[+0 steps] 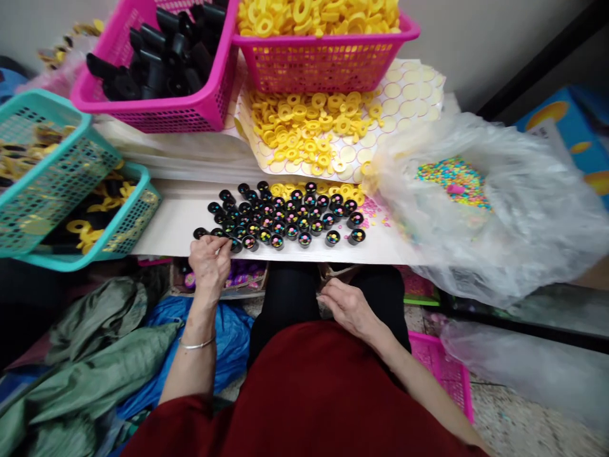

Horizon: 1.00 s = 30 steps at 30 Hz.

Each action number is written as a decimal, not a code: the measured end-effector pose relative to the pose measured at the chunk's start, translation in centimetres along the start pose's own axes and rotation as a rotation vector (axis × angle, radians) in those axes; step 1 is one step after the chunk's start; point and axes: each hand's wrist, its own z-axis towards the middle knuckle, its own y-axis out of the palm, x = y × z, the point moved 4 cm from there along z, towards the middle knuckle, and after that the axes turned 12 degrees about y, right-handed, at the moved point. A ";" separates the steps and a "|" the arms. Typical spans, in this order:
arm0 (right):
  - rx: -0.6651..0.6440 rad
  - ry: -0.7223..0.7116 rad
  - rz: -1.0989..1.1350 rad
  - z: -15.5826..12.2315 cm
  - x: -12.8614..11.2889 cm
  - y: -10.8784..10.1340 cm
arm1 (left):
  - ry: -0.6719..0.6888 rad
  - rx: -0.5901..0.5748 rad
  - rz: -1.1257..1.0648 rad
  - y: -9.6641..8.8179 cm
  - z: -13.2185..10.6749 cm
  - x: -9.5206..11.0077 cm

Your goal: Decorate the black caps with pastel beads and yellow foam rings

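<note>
My left hand (pixel 209 261) is at the front left edge of the group of small black cups (pixel 276 241), thumb and fingers pinched together beside one black cup (pixel 236 245). Whatever the pinch holds is too small or hidden to make out. Many of the cups stand upright and have pink, yellow and blue beads inside. Low over my lap, my right hand (pixel 349 306) is closed with its fingers curled in; I cannot see whether anything is in it. Behind the cups lie yellow ring-shaped plastic pieces (pixel 285 190), and loose pink beads (pixel 373 212) are scattered to their right.
A clear plastic bag (pixel 504 235) with colourful beads (pixel 454 181) lies at the right. On the raised shelf stand a pink basket (pixel 223 95) of black tubes and another pink basket (pixel 323 63) of yellow pieces. Teal baskets (pixel 102 152) are stacked at the left.
</note>
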 end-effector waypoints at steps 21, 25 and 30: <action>0.525 0.470 -0.364 7.4 11.0 -10.0 | 0.139 -0.115 0.025 0.9 0.7 0.2; 0.493 0.475 -0.445 8.0 10.8 -9.5 | 0.024 -0.111 -0.067 0.5 0.7 0.5; 0.478 0.459 -0.487 8.3 10.8 -9.2 | -0.073 -0.029 -0.200 0.3 0.1 0.7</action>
